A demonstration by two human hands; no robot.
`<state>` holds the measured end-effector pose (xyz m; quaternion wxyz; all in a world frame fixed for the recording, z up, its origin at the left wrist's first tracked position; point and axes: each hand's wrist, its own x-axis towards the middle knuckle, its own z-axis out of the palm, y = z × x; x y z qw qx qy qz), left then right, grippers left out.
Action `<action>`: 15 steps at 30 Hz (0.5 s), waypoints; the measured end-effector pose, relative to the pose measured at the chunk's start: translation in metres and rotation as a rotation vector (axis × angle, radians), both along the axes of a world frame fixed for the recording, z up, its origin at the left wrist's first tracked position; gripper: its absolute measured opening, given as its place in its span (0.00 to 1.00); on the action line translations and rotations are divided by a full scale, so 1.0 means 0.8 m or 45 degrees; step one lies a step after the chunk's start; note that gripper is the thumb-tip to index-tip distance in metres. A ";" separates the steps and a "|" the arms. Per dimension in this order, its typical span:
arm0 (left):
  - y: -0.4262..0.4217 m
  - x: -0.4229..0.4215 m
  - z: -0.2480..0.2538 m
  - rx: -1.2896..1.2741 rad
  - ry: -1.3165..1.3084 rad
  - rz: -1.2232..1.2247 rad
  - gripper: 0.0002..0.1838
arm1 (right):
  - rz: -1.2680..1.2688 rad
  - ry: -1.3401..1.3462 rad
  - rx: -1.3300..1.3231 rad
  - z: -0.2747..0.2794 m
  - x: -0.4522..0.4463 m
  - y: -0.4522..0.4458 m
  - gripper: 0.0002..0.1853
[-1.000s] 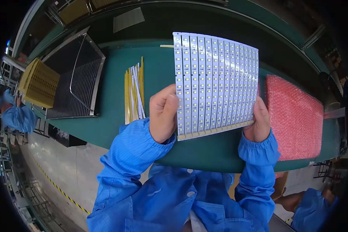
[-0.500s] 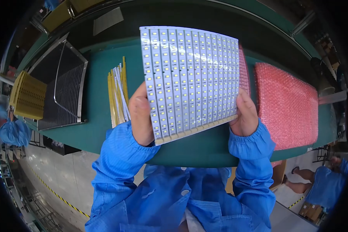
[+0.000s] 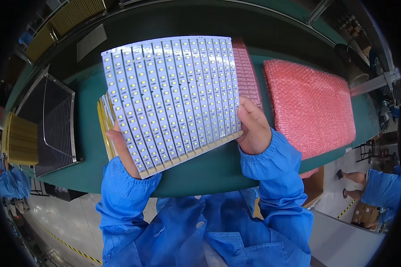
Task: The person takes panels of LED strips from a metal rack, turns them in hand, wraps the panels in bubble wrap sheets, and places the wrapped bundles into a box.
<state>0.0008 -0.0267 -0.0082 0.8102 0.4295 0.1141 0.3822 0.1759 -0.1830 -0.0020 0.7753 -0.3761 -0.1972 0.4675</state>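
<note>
A white LED strip panel (image 3: 176, 100), with many small yellowish chips in rows, is held tilted above the green table. Its lower edge carries a beige strip. My left hand (image 3: 124, 149) grips the panel's left edge near the bottom, its fingers partly hidden behind it. On the lower right edge my right hand (image 3: 254, 127) is closed, thumb in front. Behind the panel's right side lies a pinkish-red slotted stack (image 3: 248, 73), partly covered. Thin yellow and white strips (image 3: 104, 127) show beside the panel's left edge.
Red bubble-wrapped stack (image 3: 311, 109) on the green table (image 3: 209, 171), right. At left stand a black slotted rack (image 3: 58, 120) and yellow boards (image 3: 22, 139). A white sheet (image 3: 91, 42) is behind. People in blue are at far left (image 3: 14, 182) and far right (image 3: 381, 189).
The view has turned, and the panel with both hands has moved left in it. More of the pinkish-red stack shows; the panel now covers part of the yellow and white strips.
</note>
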 end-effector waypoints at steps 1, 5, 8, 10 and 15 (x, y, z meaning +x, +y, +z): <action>0.000 0.000 -0.002 -0.088 -0.037 0.030 0.43 | -0.010 -0.003 -0.001 0.000 -0.001 0.000 0.18; 0.007 -0.006 -0.012 -0.246 -0.224 -0.061 0.44 | -0.028 -0.062 0.001 0.000 -0.002 -0.001 0.18; 0.011 -0.003 -0.015 -0.268 -0.433 -0.285 0.44 | 0.015 -0.084 0.042 0.002 -0.002 -0.002 0.18; 0.015 -0.001 -0.018 -0.213 -0.558 -0.398 0.43 | 0.035 -0.083 0.029 0.004 -0.003 -0.003 0.18; 0.018 0.000 -0.018 -0.204 -0.556 -0.382 0.43 | 0.033 -0.151 0.076 0.009 -0.007 -0.003 0.18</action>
